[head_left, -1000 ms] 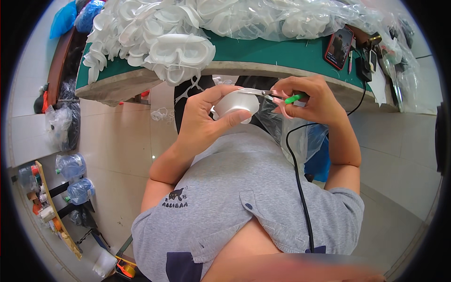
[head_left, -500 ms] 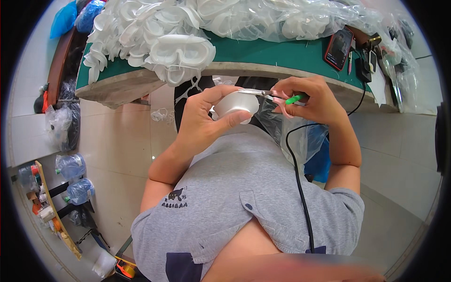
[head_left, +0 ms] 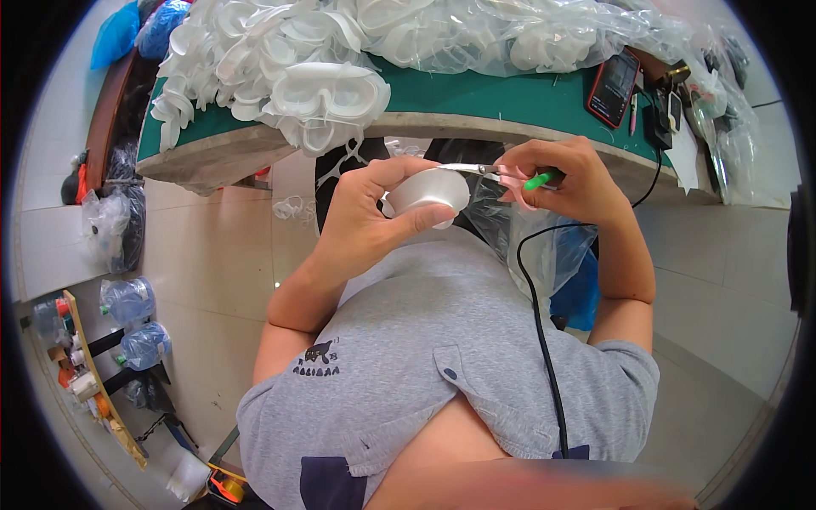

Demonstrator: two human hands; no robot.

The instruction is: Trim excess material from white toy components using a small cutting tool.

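Note:
A small white cup-shaped piece [head_left: 425, 194], smooth like moulded plastic, is pinched in my left hand [head_left: 355, 212], thumb on its near side and fingers round the far side. My right hand [head_left: 571, 177] holds a pair of scissors [head_left: 467, 168] with pink handles. Their metal blades point left and lie against the far rim of the white piece. A bright green stick-like thing [head_left: 537, 181] shows by the scissor handles in my right hand; its exact kind is unclear. Both hands are raised in front of my chest, short of the table edge.
A green-topped table [head_left: 467, 89] spans the far side, heaped with white goggle-shaped plastic pieces [head_left: 327, 93] and clear plastic bags [head_left: 510, 34]. A phone [head_left: 614, 87] lies at its right. A black cable [head_left: 531, 293] runs down my front. Large clear bottles [head_left: 144, 344] stand at the left.
The scissors have shifted slightly in my right hand, their pink handles now turned a little differently. My left hand and the white piece have barely moved.

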